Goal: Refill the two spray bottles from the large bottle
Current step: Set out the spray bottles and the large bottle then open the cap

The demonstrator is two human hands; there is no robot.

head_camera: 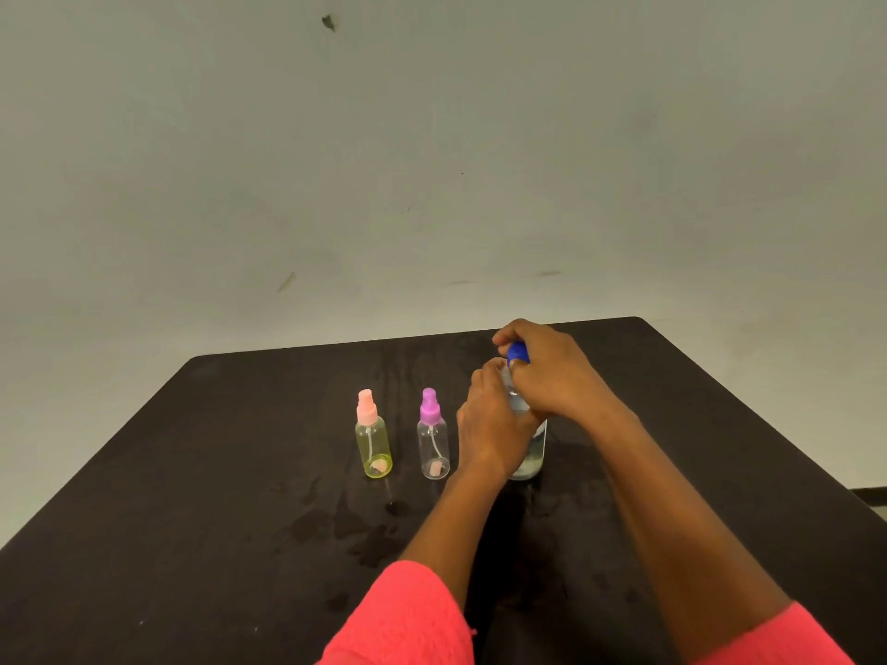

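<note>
My left hand (494, 424): fingers wrapped round body of large clear bottle (530, 453), which stands upright on dark worktop (192, 472), right of centre. My right hand (547, 371): on top, fingers curled round blue cap (520, 351) at bottle neck. Two spray bottles upright in row to left, sprayer heads on: yellow spray bottle (373, 446), pink head, outermost; clear spray bottle (433, 448), purple head, just beside left hand, not touching. Wet patches (355, 525) on worktop nearer me. Coral sleeves (403, 616) at lower edge.
</note>
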